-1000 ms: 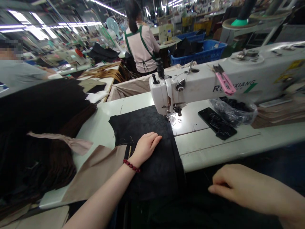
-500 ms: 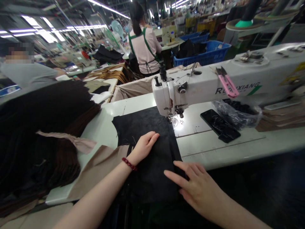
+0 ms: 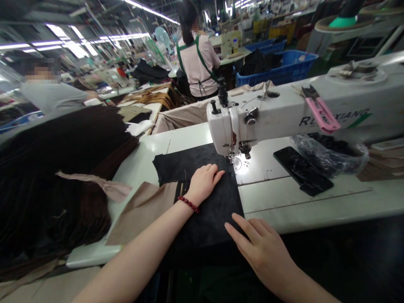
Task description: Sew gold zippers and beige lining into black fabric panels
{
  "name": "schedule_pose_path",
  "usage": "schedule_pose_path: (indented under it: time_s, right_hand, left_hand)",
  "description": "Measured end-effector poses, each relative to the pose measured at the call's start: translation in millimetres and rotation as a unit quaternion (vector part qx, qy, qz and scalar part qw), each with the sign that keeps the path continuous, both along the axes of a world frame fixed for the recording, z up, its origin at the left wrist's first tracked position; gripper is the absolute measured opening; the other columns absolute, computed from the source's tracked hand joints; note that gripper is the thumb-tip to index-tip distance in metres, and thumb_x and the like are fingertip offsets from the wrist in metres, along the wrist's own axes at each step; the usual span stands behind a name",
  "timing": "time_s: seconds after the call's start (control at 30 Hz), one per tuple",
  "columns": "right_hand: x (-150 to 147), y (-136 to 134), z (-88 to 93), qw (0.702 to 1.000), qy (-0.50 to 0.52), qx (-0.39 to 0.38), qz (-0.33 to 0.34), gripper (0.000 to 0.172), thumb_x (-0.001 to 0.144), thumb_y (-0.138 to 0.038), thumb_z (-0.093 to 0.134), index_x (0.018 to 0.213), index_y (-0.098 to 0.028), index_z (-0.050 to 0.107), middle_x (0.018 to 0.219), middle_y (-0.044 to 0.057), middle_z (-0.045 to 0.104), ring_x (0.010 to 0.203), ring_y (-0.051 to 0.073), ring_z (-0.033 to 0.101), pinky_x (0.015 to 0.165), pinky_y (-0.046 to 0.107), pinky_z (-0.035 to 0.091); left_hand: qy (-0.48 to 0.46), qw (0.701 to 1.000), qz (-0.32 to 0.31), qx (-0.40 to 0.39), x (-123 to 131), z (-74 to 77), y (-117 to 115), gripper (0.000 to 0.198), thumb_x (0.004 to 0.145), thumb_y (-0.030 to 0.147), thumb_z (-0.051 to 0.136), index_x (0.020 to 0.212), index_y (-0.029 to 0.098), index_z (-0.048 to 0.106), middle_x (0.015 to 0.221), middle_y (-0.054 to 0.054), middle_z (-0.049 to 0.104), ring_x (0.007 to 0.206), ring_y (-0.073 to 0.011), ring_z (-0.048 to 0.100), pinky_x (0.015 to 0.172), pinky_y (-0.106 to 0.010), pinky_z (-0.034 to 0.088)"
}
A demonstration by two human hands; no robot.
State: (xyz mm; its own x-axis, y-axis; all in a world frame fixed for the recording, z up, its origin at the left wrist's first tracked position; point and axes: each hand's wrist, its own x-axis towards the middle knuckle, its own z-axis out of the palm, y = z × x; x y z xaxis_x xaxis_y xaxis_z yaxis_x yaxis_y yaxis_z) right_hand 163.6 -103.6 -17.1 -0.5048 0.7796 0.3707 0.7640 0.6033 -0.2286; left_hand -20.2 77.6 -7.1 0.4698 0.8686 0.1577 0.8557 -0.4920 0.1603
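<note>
Head view, foreground. One black fabric panel [image 3: 205,229], matte, with a notched left edge; lies on the pale green sewing table [image 3: 303,210], its upper right corner at the needle area of the white industrial sewing machine [image 3: 277,111]. One left hand [image 3: 205,183], palm down on the panel, fingers loosely bent, not closed on anything visible; dark red beaded bracelet [image 3: 188,204] at the wrist. One right hand [image 3: 265,248], apart from the left, fingertips at the panel's lower right edge; whether it pinches the cloth cannot be told. One brass-toned zipper on black tape [image 3: 182,188], beside the left wrist. One beige fabric piece [image 3: 143,212], flat, left of the zipper.

Head view, surroundings. One heap of dark brown and black cut cloth [image 3: 53,176], at left, a twisted pale pink fabric strip [image 3: 107,187] across its side. One pair of pink-handled snips [image 3: 322,111], against the machine arm, partly covering dark lettering. One black smartphone [image 3: 296,166], right of the needle, touching a clear plastic bag [image 3: 334,162] with dark contents. Behind: one blue plastic basket [image 3: 306,63] holding dark cloth; one co-worker in a pale pink top and green apron straps [image 3: 200,67]; another in grey [image 3: 58,97].
</note>
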Motion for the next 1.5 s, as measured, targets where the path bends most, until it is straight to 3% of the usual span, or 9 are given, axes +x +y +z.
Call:
schedule_pose_path:
  time_s: [0.17,0.33,0.63,0.97,1.5]
  right_hand:
    - [2.1,-19.5,-6.6,0.997,0.050,-0.016,0.054,0.046,0.094,-0.009,0.036,0.136,-0.012,0.054,0.127,0.009,0.064,0.093,0.022,0.058,0.081,0.036,0.051]
    - [1.4,-12.0,-4.9,0.995,0.080,-0.023,0.062,0.047,0.095,-0.010,0.038,0.141,-0.009,0.047,0.133,0.010,0.059,0.107,0.023,0.055,0.090,0.036,0.048]
    - [1.7,-6.9,-20.2,0.995,0.072,-0.063,0.010,0.049,0.095,-0.013,0.045,0.144,-0.017,0.046,0.136,0.004,0.057,0.108,0.022,0.052,0.098,0.038,0.043]
    - [3.5,0.4,-13.6,0.996,0.066,-0.053,0.004,0.046,0.095,-0.014,0.042,0.141,-0.017,0.050,0.133,0.005,0.060,0.102,0.022,0.055,0.090,0.037,0.049]
    - [3.1,4.2,-5.8,0.996,0.079,-0.039,-0.003,0.043,0.096,-0.013,0.039,0.135,-0.016,0.057,0.126,0.006,0.064,0.097,0.021,0.058,0.086,0.035,0.052]
  left_hand:
    - [0.021,0.999,-0.023,-0.008,-6.5,8.3,-19.7,0.032,0.100,0.046,0.043,0.083,0.020,0.051,0.084,-0.003,0.058,0.080,-0.0193,0.056,0.074,-0.031,0.041]
    - [0.020,0.999,-0.040,-0.008,-5.1,21.1,-3.8,0.033,0.099,0.049,0.044,0.085,0.020,0.051,0.085,-0.001,0.058,0.080,-0.0177,0.057,0.071,-0.029,0.040]
    - [0.043,0.998,-0.042,0.006,1.2,5.3,10.3,0.034,0.097,0.050,0.047,0.083,0.020,0.051,0.085,-0.002,0.057,0.081,-0.0192,0.055,0.072,-0.031,0.040]
    - [0.059,0.997,-0.057,-0.009,0.7,8.5,21.1,0.036,0.098,0.052,0.045,0.082,0.020,0.051,0.081,-0.001,0.059,0.075,-0.0176,0.056,0.067,-0.029,0.040]
    - [0.066,0.996,-0.049,-0.018,2.2,10.4,19.9,0.036,0.097,0.053,0.045,0.082,0.020,0.051,0.083,-0.002,0.059,0.076,-0.0181,0.057,0.066,-0.029,0.039]
